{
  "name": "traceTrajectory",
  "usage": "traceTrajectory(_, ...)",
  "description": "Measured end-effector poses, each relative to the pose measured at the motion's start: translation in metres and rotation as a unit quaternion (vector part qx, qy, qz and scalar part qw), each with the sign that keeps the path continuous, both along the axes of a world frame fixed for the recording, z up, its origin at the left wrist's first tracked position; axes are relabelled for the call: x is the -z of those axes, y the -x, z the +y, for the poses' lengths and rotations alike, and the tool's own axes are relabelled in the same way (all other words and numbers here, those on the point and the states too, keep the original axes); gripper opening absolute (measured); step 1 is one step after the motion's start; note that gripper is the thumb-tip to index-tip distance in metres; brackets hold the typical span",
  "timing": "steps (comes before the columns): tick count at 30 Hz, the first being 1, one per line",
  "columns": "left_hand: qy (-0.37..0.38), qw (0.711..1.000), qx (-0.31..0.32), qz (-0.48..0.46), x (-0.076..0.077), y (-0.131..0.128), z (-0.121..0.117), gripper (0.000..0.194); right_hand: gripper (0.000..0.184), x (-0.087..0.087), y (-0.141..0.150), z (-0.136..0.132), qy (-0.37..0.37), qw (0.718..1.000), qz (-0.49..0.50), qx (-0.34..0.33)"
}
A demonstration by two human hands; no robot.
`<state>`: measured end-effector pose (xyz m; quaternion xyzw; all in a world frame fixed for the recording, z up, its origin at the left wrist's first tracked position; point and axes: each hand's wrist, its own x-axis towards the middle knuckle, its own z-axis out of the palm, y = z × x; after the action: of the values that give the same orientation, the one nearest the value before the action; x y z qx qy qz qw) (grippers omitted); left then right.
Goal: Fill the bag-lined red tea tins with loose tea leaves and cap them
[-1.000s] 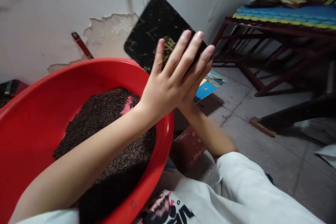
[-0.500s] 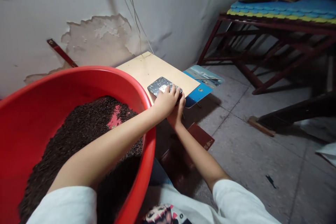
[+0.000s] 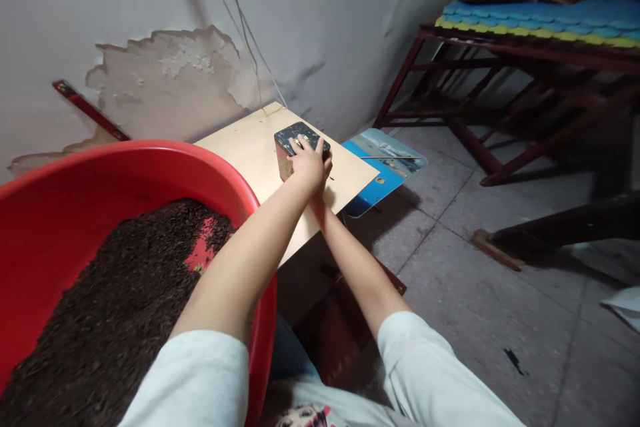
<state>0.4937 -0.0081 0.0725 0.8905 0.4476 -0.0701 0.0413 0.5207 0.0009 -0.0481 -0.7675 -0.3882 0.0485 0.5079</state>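
Note:
A boxy tin [image 3: 283,159] with a worn black lid stands upright at the middle of the cream-coloured board [image 3: 240,140]. My left hand [image 3: 307,165] grips it from the near side, fingers spread over the lid's front edge. My right hand [image 3: 327,167] is on the tin's right side, mostly hidden behind the left hand and wrist. Left of my arms is a big red tub [image 3: 165,163] with a heap of dark, dry, flaky material [image 3: 115,287]. A bare red patch of the tub's bottom shows through the heap.
A blue printed board [image 3: 370,197] juts out under the cream board, with a thin stick [image 3: 393,158] on it. Cords [image 3: 245,33] hang along the peeling wall. Blue and yellow foam mats [image 3: 540,17] lie on a dark red frame [image 3: 400,83]. A dark scrap [image 3: 514,360] lies on the floor.
Both hands have moved the tin away from me and slightly left, from the board's near edge to its middle. The camera view has shifted slightly, and the tub appears farther left and lower.

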Motion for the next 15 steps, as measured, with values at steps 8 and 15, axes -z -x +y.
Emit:
traceTrajectory(8,-0.064,0.996,0.045,-0.037,0.019,-0.018,0.049,0.054,0.057,-0.015,-0.035,0.039,0.024,0.997,0.064,0.037)
traceTrajectory(15,-0.070,0.995,0.043,-0.057,0.021,-0.038,0.078,0.053,0.055,-0.015,-0.058,0.068,0.024,0.998,0.051,0.032)
